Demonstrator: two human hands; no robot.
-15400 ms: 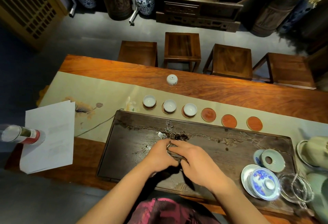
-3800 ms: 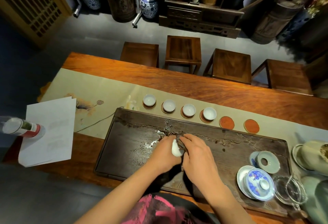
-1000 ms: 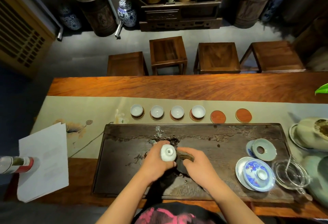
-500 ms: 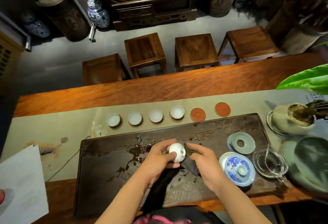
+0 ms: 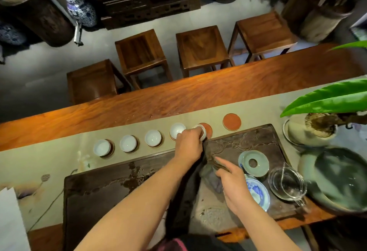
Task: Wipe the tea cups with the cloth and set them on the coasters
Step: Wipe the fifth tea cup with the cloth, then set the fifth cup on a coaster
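Observation:
My left hand (image 5: 189,143) reaches forward and grips a small white tea cup (image 5: 201,131) right over the fifth orange coaster (image 5: 207,129); I cannot tell whether the cup touches it. Several white cups (image 5: 153,138) stand on coasters in a row to its left. One bare orange coaster (image 5: 232,121) lies to the right. My right hand (image 5: 233,183) holds the dark grey cloth (image 5: 211,175) over the dark wooden tea tray (image 5: 111,193).
On the tray's right stand a celadon lid (image 5: 255,163), a blue-and-white saucer (image 5: 258,193) and a glass pitcher (image 5: 286,185). A potted plant (image 5: 311,129) and a large dark bowl (image 5: 337,179) sit at the far right. White paper (image 5: 12,225) lies left. Stools (image 5: 200,48) stand beyond the table.
My left hand has carried the wiped cup from above the tray forward to the fifth coaster. My right hand stayed back with the cloth. The view has swung to the right.

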